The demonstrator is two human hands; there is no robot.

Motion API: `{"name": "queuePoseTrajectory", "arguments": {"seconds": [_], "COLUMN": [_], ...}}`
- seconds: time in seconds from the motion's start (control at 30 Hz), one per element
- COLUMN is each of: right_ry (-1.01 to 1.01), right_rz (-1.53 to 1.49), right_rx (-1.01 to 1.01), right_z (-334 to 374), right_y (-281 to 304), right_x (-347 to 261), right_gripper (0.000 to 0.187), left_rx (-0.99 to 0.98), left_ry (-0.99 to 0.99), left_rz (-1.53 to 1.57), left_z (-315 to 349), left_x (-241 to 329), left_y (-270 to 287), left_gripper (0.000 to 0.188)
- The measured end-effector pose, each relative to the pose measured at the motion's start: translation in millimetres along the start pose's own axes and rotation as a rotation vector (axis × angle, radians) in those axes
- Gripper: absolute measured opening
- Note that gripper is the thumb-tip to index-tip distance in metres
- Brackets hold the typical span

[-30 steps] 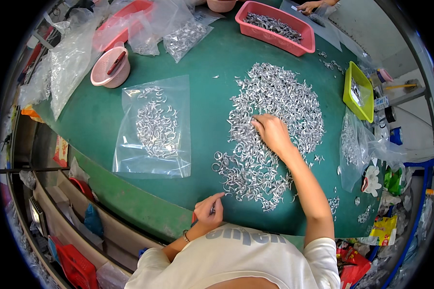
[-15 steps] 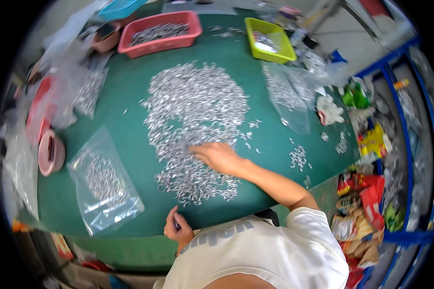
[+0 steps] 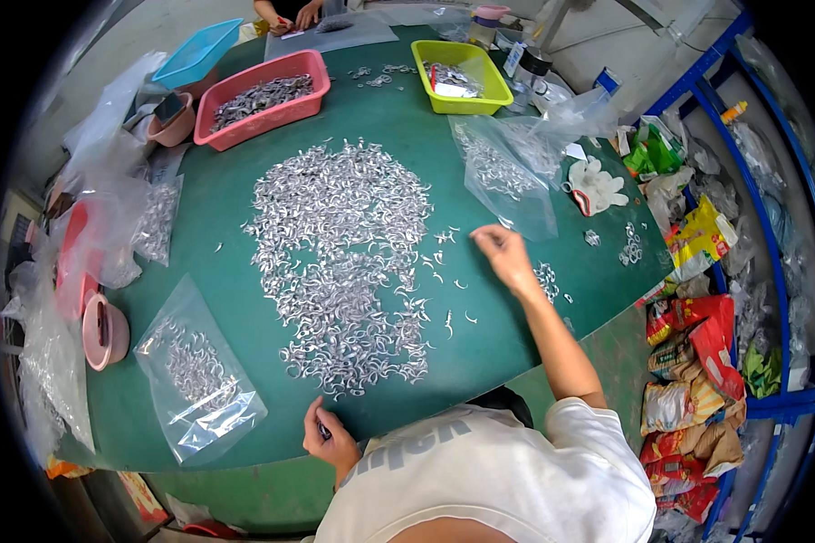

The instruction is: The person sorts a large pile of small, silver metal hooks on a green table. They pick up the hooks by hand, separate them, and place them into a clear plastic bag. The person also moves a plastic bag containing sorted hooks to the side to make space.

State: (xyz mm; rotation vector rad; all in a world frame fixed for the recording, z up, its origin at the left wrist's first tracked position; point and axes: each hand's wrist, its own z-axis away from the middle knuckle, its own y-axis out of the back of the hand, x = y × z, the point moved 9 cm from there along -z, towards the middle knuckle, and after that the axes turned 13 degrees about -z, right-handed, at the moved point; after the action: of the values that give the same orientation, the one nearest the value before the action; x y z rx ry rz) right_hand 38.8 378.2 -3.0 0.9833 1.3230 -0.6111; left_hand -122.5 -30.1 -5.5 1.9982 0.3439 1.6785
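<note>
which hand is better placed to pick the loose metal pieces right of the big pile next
Right hand, probably: it's beside those pieces; the left hand is farther off, by the table edge.

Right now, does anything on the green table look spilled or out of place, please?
Mildly, yes: a few curved metal pieces lie scattered to the right of the main pile, near the right hand, perhaps strays. A loose white glove beside a plastic bag also looks slightly out of place among the parts.
</note>
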Motion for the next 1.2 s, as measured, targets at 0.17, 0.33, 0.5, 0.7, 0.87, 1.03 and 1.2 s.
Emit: {"name": "queuePoseTrajectory", "arguments": {"seconds": [0.17,0.33,0.5,0.7,0.87,1.03,1.2], "right_ry": [0.260,0.312,0.267,0.282,0.272,0.222,0.243], "right_rz": [0.508,0.736,0.869,0.999,1.185,1.207,1.147], "right_rx": [0.154,0.185,0.122,0.087,0.015,0.006,-0.001], "right_z": [-32.8,-41.1,-31.0,-32.6,-31.8,-30.7,-25.4], "right_y": [32.5,40.7,35.6,30.9,24.1,31.6,40.9], "right_x": [-8.2,-10.1,-12.7,-5.4,-4.4,-0.2,2.5], "right_gripper": [0.014,0.018,0.020,0.022,0.024,0.024,0.027], "left_rx": [-0.057,-0.035,-0.026,-0.029,-0.012,-0.009,-0.035], "left_ry": [0.000,0.006,-0.004,-0.029,-0.045,-0.038,-0.024], "left_rz": [-0.065,-0.043,-0.036,-0.074,-0.064,-0.057,-0.049], "left_z": [-0.5,0.0,2.4,0.9,0.3,1.8,0.9], "left_x": [-5.5,-9.1,-12.4,-3.9,-2.3,-4.2,-1.8], "left_y": [-0.6,-3.2,-3.8,-1.5,-2.0,-2.2,-3.8], "left_gripper": [0.017,0.017,0.018,0.018,0.018,0.018,0.017]}}
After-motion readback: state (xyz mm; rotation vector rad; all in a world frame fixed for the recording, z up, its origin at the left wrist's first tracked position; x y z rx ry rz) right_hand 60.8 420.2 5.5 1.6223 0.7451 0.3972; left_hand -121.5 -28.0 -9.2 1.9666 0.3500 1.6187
